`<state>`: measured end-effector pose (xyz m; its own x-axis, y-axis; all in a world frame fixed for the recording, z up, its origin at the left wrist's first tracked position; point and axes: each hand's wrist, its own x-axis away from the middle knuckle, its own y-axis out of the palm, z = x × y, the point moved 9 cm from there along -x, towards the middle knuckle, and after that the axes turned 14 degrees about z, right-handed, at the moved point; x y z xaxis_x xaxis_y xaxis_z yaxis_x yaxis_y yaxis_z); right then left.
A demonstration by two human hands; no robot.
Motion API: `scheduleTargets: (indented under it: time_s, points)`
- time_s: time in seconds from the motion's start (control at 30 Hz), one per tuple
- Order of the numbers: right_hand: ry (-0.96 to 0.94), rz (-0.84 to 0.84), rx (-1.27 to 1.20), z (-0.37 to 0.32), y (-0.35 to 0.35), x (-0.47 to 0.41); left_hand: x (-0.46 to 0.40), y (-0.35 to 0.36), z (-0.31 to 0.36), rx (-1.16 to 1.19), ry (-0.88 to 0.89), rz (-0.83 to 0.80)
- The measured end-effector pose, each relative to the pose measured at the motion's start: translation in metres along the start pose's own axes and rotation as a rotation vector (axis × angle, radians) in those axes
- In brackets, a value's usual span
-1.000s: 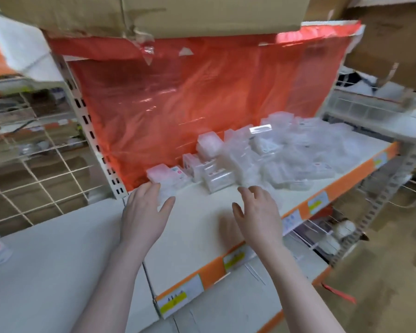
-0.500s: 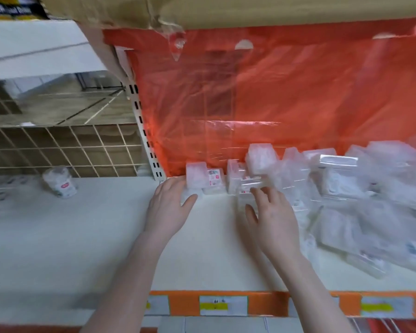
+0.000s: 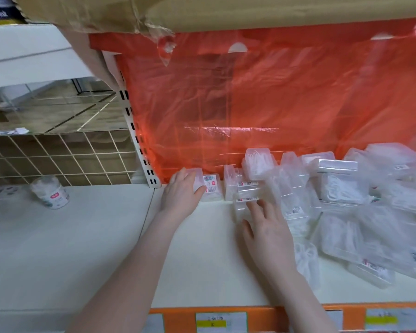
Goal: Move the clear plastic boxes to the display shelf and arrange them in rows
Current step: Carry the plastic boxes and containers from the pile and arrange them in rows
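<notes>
Several clear plastic boxes (image 3: pixel 346 195) lie in a loose heap on the right of the white display shelf (image 3: pixel 202 265). Two stand side by side at the back left corner against the red sheet. My left hand (image 3: pixel 180 195) rests on the leftmost box (image 3: pixel 210 188), its fingers over the top and its thumb at the front. My right hand (image 3: pixel 267 231) lies flat with straight fingers, its fingertips touching a clear box (image 3: pixel 244 205) at the heap's left edge.
A red plastic sheet (image 3: pixel 262 104) hangs behind the shelf, under a cardboard box (image 3: pixel 202 10). A round clear tub (image 3: pixel 49 192) stands on the neighbouring shelf at left, before a wire grid. Orange price strip (image 3: pixel 262 318) runs along the front edge.
Both hands have moved forward to the back of the shelf. The left hand has come onto the corner box and the right hand has reached the heap's edge. The view shifted closer.
</notes>
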<state>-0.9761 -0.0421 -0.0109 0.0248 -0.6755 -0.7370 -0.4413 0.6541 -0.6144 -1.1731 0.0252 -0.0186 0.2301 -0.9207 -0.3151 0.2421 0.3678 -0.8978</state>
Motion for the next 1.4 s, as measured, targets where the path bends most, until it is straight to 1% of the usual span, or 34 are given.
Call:
scheduleTargets:
  time_s: [0.1,0.23,0.43,0.57,0.73,0.87,0.97,1.03,1.17,1.3,1.4]
  points:
    - [-0.013,-0.012,0.027,-0.001,0.001,0.000,-0.005,0.008,0.001,-0.010,-0.014,-0.017]
    - [-0.013,-0.033,0.043,-0.001,0.005,-0.001,-0.005,0.008,0.003,0.023,-0.014,0.000]
    - [-0.018,-0.005,0.044,-0.002,0.006,-0.002,0.023,-0.005,-0.001,0.153,0.057,0.013]
    - [-0.033,0.027,0.047,-0.003,0.004,-0.004,0.036,-0.010,-0.010,0.218,0.050,0.020]
    - [-0.076,-0.028,0.098,-0.003,0.015,-0.009,0.025,-0.009,-0.006,0.220,-0.010,0.035]
    - [-0.113,-0.078,0.165,0.001,0.030,-0.011,0.014,-0.004,-0.004,0.162,-0.047,0.019]
    - [-0.154,-0.082,0.189,0.002,0.034,-0.011,0.011,-0.002,-0.005,0.128,-0.053,0.007]
    - [-0.153,-0.079,0.175,0.003,0.033,-0.011,0.011,-0.001,-0.007,0.114,-0.060,0.004]
    - [-0.151,-0.077,0.066,0.001,0.024,-0.010,0.016,-0.003,-0.012,0.103,-0.061,0.011]
    - [-0.187,-0.150,-0.045,-0.006,0.022,-0.004,0.020,-0.009,-0.018,0.109,-0.048,0.019]
    - [-0.164,-0.207,-0.106,-0.004,0.025,-0.003,0.020,-0.010,-0.023,0.132,-0.056,0.011]
